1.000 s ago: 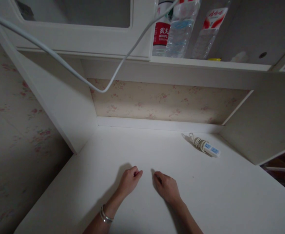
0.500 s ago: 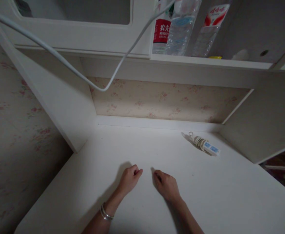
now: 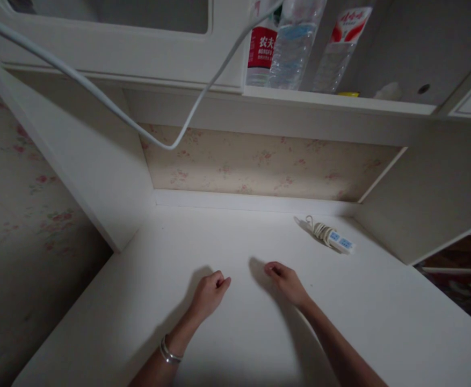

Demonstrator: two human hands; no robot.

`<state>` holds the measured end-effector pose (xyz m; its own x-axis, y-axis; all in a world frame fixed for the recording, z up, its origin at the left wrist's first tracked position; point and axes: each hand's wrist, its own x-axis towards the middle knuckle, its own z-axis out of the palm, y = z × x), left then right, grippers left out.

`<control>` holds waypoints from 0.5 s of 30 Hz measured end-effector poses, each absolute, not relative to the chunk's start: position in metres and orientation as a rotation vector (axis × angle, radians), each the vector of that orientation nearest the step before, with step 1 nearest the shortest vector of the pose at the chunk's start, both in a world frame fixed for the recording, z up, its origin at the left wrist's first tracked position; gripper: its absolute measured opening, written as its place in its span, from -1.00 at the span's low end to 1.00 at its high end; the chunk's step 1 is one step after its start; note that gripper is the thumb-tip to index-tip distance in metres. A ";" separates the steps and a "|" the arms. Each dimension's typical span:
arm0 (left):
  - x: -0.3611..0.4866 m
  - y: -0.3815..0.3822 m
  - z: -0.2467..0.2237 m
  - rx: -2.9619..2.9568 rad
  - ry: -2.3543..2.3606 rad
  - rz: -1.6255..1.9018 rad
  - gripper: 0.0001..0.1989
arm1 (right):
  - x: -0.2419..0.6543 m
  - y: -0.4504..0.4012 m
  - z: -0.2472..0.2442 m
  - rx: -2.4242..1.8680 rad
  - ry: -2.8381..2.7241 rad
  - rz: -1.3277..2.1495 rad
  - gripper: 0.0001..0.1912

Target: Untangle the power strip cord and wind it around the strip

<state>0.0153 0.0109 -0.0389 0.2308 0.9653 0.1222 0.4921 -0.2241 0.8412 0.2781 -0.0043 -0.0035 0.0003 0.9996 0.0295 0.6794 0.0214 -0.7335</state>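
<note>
My left hand point(image 3: 210, 293) rests in a loose fist on the white desktop point(image 3: 203, 231), its thumb lying along the curled index finger. Two silvery bangles point(image 3: 168, 352) circle that wrist. My right hand point(image 3: 287, 280) is a little above the desktop, with a shadow falling to its left. Its fingers are curled in, and I see nothing in them. Of the things on the desk, the white power strip point(image 3: 342, 243) is nearest to it, lying behind and to the right with its cord point(image 3: 320, 231) wound around one end. Neither hand touches it.
A white cable point(image 3: 166, 145) hangs across the upper left. Above the desk, a shelf point(image 3: 340, 102) holds a red-labelled bottle point(image 3: 261, 51) and two other clear bottles point(image 3: 294, 54) point(image 3: 338, 51). Cabinet panels flank the desk at left point(image 3: 86, 156) and right point(image 3: 428, 183).
My right hand has lifted off the desktop and moved forward and to the right, its fingers still curled. My left hand keeps its pose. The whole view has shifted slightly.
</note>
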 end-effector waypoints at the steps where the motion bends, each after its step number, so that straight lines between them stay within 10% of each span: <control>1: 0.016 0.012 -0.039 1.820 1.344 0.888 -0.64 | 0.296 0.006 0.003 -1.777 -1.769 0.643 -0.57; 15: 0.019 0.020 -0.042 1.803 1.398 0.928 -0.65 | 0.493 0.093 0.015 -2.678 -1.511 -0.153 -0.41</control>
